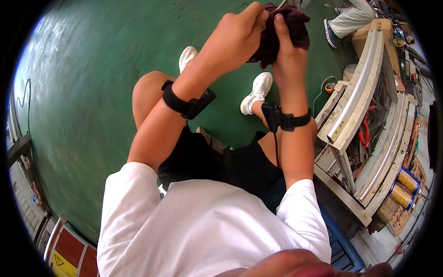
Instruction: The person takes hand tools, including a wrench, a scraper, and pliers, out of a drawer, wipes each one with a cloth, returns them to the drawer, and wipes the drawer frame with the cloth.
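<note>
A dark maroon cloth (293, 27) is bunched up between my two hands near the top edge. My left hand (237, 39) is closed, its thumb and fingers pinching the cloth's left side. Around the lower right of the cloth my right hand (290, 62) is wrapped, with the thumb pressed on top. A grey metallic piece (295, 3) shows just above the cloth, partly cut off by the frame edge. Whether the cloth is wrapped around it cannot be made out.
Green floor (83, 106) lies ahead and left. A metal frame (355, 106) holding red-handled tools stands right, near two yellow-blue cans (401, 196) and a cardboard box (374, 39). Another person's leg (353, 21) is at upper right. A red-brown panel (71, 244) is lower left.
</note>
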`<state>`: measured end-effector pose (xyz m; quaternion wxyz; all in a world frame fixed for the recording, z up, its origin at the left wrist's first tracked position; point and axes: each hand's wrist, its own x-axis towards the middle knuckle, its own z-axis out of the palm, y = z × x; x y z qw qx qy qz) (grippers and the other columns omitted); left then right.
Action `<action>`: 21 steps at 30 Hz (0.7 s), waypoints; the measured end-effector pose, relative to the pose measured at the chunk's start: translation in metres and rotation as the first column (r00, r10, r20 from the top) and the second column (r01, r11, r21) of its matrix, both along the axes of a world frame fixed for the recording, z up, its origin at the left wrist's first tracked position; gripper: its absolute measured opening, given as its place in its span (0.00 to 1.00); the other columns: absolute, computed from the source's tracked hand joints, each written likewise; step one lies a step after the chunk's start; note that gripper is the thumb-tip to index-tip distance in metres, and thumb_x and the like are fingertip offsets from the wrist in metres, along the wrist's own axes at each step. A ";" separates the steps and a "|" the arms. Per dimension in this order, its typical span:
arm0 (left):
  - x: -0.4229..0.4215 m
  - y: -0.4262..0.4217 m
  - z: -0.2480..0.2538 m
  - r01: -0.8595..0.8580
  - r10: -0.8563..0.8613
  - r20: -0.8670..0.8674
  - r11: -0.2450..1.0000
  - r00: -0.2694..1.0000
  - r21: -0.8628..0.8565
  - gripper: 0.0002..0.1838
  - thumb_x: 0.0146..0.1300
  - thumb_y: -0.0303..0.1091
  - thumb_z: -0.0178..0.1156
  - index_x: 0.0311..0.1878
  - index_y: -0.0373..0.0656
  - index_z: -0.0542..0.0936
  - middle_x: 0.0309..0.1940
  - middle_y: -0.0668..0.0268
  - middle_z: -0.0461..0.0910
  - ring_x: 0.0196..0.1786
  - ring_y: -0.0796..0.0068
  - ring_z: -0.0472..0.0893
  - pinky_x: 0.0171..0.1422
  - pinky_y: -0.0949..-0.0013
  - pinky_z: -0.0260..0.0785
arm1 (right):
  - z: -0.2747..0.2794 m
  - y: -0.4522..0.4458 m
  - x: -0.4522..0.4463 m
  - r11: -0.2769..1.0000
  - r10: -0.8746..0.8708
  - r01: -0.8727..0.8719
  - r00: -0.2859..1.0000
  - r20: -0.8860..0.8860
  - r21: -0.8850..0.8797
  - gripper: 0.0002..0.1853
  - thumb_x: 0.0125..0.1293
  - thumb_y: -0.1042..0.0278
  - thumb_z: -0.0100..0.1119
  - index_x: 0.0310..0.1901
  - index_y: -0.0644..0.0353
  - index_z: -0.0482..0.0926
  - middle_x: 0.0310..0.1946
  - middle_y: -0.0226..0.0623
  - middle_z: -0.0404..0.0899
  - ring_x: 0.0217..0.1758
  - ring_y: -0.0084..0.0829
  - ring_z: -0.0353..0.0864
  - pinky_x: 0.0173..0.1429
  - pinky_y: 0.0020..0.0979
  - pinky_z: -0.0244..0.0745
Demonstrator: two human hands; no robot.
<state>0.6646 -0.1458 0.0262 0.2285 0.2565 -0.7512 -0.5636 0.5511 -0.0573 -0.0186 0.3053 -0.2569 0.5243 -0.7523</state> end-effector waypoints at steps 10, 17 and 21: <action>-0.004 -0.005 -0.038 -0.092 0.062 -0.086 0.901 0.994 -0.424 0.09 0.75 0.33 0.50 0.40 0.37 0.70 0.20 0.47 0.71 0.23 0.43 0.70 0.28 0.50 0.61 | 0.010 -0.005 -0.005 0.996 -0.067 0.060 0.993 0.094 0.067 0.12 0.66 0.65 0.65 0.47 0.60 0.80 0.43 0.30 0.83 0.46 0.25 0.83 0.49 0.29 0.79; -0.006 -0.004 -0.049 -0.109 0.059 -0.155 0.936 0.986 -0.336 0.05 0.73 0.30 0.50 0.43 0.38 0.70 0.21 0.45 0.73 0.27 0.39 0.73 0.29 0.47 0.62 | 0.002 -0.009 0.000 0.990 -0.071 0.067 0.997 0.030 0.120 0.12 0.67 0.64 0.65 0.47 0.61 0.79 0.41 0.30 0.82 0.45 0.24 0.82 0.47 0.27 0.78; -0.005 -0.003 -0.046 -0.084 0.010 -0.185 0.915 0.983 -0.395 0.05 0.73 0.29 0.50 0.43 0.37 0.70 0.21 0.45 0.73 0.26 0.40 0.73 0.29 0.48 0.62 | 0.004 -0.007 -0.011 0.990 -0.063 0.063 0.998 -0.003 0.125 0.11 0.67 0.63 0.63 0.45 0.61 0.81 0.39 0.30 0.83 0.46 0.25 0.83 0.51 0.29 0.78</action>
